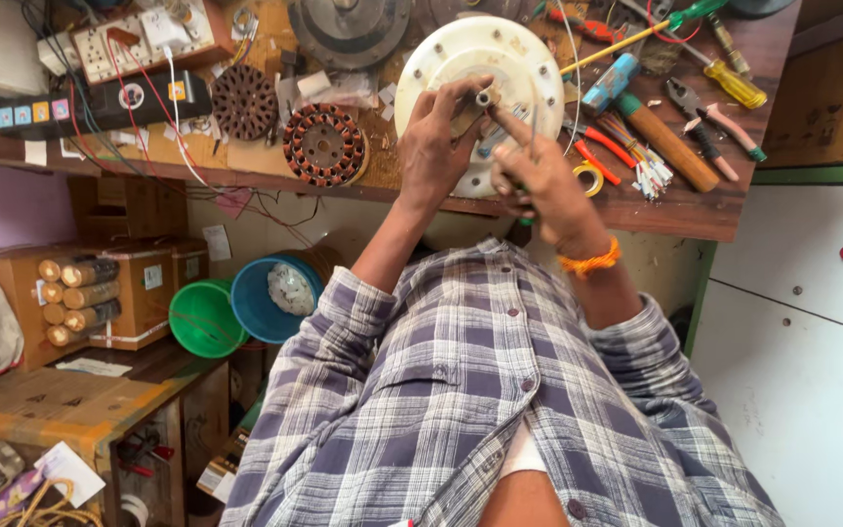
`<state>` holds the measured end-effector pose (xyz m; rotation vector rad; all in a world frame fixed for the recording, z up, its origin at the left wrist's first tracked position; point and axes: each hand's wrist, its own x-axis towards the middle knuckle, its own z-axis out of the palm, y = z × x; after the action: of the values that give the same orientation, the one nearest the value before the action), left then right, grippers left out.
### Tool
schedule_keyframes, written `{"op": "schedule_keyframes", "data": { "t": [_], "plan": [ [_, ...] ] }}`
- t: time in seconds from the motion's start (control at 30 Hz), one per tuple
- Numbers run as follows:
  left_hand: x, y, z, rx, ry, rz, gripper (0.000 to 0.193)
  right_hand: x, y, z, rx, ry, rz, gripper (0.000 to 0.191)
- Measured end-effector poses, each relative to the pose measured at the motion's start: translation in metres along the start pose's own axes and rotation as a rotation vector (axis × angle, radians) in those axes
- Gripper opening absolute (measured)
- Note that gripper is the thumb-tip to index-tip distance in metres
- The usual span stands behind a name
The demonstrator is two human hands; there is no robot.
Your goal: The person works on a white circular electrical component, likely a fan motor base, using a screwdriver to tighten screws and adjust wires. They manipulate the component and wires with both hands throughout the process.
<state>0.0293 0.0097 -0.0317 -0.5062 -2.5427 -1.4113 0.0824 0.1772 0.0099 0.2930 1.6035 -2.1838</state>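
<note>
Round cream plastic motor cover [480, 73] lies flat on the wooden counter [695, 210], upper centre of frame, hub at its middle. Left hand [436, 146] curled, fingertips pinching a small metal piece at the hub. Right hand [539, 181], orange thread at wrist, closed around a thin metal tool with green handle, shaft pointing up toward the hub. Both hands touch the cover. Copper-wound stator [324, 144] left of it; hammer [651, 122] and screwdrivers to the right.
</note>
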Motion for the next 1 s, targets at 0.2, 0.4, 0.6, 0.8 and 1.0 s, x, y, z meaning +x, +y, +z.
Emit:
{"op": "schedule_keyframes", "data": {
  "t": [0.2,0.4,0.6,0.8,1.0],
  "plan": [
    [-0.003,0.001,0.002,-0.009,0.021,0.021,0.051,-0.003,0.005,-0.008,-0.036,0.051,-0.037,0.053],
    [0.003,0.007,0.000,-0.049,0.008,0.001,0.049,0.003,0.012,-0.002,-0.019,0.146,-0.079,0.050],
    [0.001,0.004,0.002,-0.040,0.014,0.021,0.049,0.004,0.016,-0.006,0.096,0.149,-0.034,0.049],
    [0.002,0.007,0.003,-0.014,0.019,-0.007,0.049,0.002,0.014,-0.019,0.650,-0.096,0.104,0.059],
    [0.002,0.009,0.001,0.021,0.042,0.019,0.045,-0.004,0.005,-0.016,0.713,-0.154,0.139,0.067]
  ]
}}
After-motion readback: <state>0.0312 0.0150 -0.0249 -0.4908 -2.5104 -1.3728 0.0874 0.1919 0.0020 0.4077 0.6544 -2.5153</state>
